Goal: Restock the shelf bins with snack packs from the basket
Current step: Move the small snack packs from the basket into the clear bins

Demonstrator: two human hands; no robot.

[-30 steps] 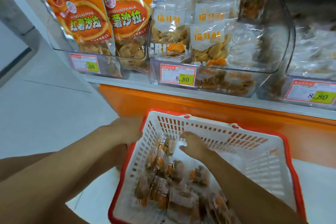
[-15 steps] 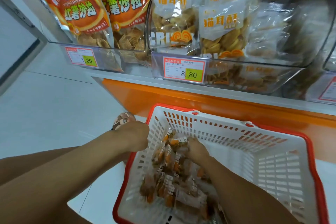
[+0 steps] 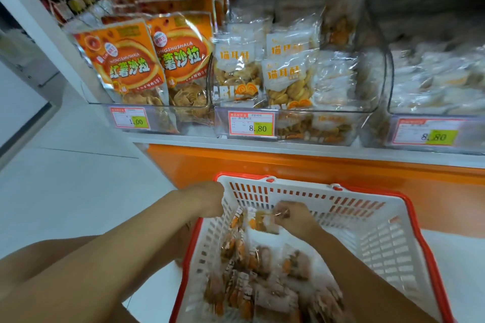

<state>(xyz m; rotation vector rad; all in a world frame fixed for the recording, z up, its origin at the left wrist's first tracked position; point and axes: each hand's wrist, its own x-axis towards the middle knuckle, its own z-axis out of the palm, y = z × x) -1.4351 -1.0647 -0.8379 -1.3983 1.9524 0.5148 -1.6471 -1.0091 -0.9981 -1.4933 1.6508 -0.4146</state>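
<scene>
A white basket with a red rim stands on the floor below the shelf, with several clear snack packs heaped in its bottom. My left hand grips the basket's left rim. Inside the basket my right hand pinches one clear snack pack by its top edge and holds it above the heap. On the shelf above, a clear middle bin holds matching clear packs with orange lettering.
A left bin holds orange pouches; a right bin holds pale packs. Price tags front each bin. An orange base panel runs under the shelf, right behind the basket. White floor lies to the left.
My right hand has closed on one pack and lifted it out of the heap. The view tilted up toward the shelf. My left hand stays on the basket's rim.
</scene>
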